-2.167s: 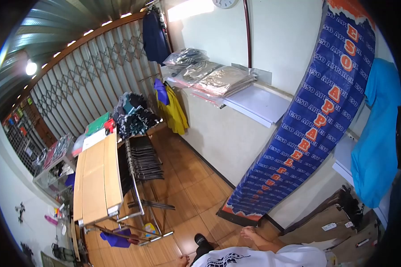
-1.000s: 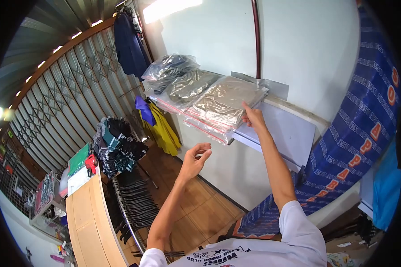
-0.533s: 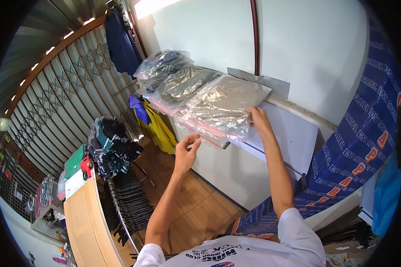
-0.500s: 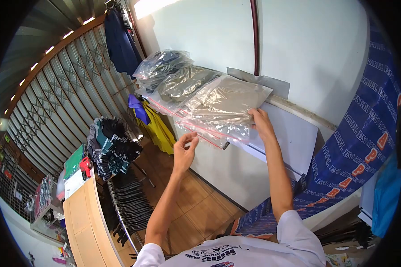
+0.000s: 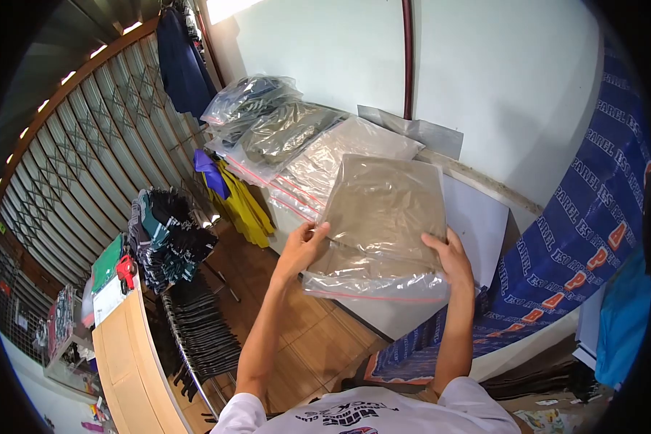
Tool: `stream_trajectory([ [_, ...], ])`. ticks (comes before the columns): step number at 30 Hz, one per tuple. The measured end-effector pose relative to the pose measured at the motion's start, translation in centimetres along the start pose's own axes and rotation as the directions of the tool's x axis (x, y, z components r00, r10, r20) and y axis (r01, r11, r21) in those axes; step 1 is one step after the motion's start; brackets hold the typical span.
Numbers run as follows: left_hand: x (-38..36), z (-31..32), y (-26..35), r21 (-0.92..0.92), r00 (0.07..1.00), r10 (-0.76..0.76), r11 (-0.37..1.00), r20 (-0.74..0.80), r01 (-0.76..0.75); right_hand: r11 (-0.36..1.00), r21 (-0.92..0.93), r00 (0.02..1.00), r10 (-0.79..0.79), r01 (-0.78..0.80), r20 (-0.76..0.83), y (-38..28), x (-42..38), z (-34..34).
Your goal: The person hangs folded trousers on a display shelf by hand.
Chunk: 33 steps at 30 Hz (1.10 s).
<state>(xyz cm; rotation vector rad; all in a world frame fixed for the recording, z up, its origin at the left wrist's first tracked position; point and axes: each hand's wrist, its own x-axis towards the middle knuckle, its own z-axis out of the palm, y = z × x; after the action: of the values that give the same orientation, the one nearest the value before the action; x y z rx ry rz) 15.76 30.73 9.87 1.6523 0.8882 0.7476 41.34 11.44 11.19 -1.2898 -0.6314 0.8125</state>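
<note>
Between my hands is a clear plastic bag (image 5: pixel 387 210) with folded brown-grey cloth inside and a red seal line along its near edge. My left hand (image 5: pixel 302 249) grips its left edge, thumb on top. My right hand (image 5: pixel 452 259) grips the right edge in the same way. Just beyond the held bag, another clear bag (image 5: pixel 376 136) lies flat on the ledge. To its left are more bagged dark garments (image 5: pixel 291 134), with a further bag (image 5: pixel 253 98) at the far end.
A rack of black hangers (image 5: pixel 199 325) and patterned garments (image 5: pixel 170 235) stands left, beside a wooden counter (image 5: pixel 130 347). Yellow cloth (image 5: pixel 242 206) hangs below the ledge. A blue printed banner (image 5: pixel 557 239) hangs right. White panels (image 5: pixel 477 210) lie behind my right hand.
The brown-grey bag has come off the pile towards me and is now held up in both hands. My left hand, empty before, has closed on its left edge.
</note>
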Motion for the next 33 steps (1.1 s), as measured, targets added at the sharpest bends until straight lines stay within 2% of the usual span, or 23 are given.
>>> stream_trajectory([
  [2,-1.0,0.8,0.8,-0.004,0.991,0.132,0.991,-0.003,-0.132,0.965,-0.161,0.978,-0.2,0.206,0.05,0.3,-1.0,0.1],
  [3,-1.7,1.2,1.3,-0.049,0.987,0.159,0.986,-0.024,-0.16,0.946,-0.192,0.966,-0.251,0.26,0.066,0.5,-1.4,0.3],
  [4,-2.4,1.2,1.2,-0.051,0.987,0.158,0.986,-0.036,-0.16,0.945,-0.193,0.965,-0.252,0.262,0.077,0.6,-2.0,0.4],
  [6,-3.9,0.9,0.7,0.123,0.95,0.298,0.95,-0.098,-0.286,0.908,-0.286,0.952,-0.291,0.307,0.1,0.5,-3.4,0.9],
  [7,-5.0,0.8,0.5,0.169,0.941,0.316,0.941,-0.119,-0.294,0.922,-0.241,0.953,-0.288,0.303,0.093,0.4,-4.2,1.3],
  [10,-9.1,0.3,0.6,0.159,0.926,0.317,0.944,-0.203,-0.288,0.91,-0.29,0.953,-0.265,0.297,0.145,2.0,-5.3,1.8],
  [12,-11.9,-0.8,0.0,0.178,0.935,0.268,0.957,-0.233,-0.23,0.905,-0.299,0.947,-0.255,0.304,0.193,2.6,-6.7,3.1],
  [15,-16.8,-2.6,-1.2,0.21,0.927,0.201,0.968,-0.318,-0.138,0.958,-0.214,0.946,-0.119,0.189,0.3,4.2,-8.5,4.9],
  [20,-26.3,-5.3,-4.4,0.227,0.853,0.148,0.973,-0.501,-0.035,0.968,-0.182,0.856,-0.055,0.171,0.514,7.6,-11.6,9.5],
  [22,-30.8,-6.1,-5.5,0.204,0.786,0.147,0.979,-0.6,-0.027,0.973,-0.173,0.802,-0.019,0.152,0.597,9.0,-13.4,11.9],
  [23,-33.4,-6.6,-5.4,0.153,0.776,0.053,0.987,-0.629,0.056,0.979,-0.164,0.763,0.012,0.124,0.646,9.8,-14.4,13.0],
  [24,-36.0,-6.8,-5.8,0.151,0.749,0.043,0.986,-0.661,0.076,0.98,-0.161,0.734,0.022,0.119,0.679,10.8,-15.6,14.1],
  [26,-41.2,-7.1,-6.8,0.105,0.649,0.018,0.99,-0.761,0.095,0.971,-0.184,0.631,0.05,0.15,0.774,12.4,-18.4,16.2],
  [27,-44.0,-7.2,-6.6,0.136,0.61,0.025,0.981,-0.792,0.137,0.981,-0.178,0.591,0.099,0.076,0.8,12.7,-20.4,17.4],
  [33,-60.3,-6.4,-9.4,0.033,0.379,-0.052,0.976,-0.924,0.214,0.981,-0.194,0.321,0.184,-0.002,0.929,16.7,-31.8,22.9],
])
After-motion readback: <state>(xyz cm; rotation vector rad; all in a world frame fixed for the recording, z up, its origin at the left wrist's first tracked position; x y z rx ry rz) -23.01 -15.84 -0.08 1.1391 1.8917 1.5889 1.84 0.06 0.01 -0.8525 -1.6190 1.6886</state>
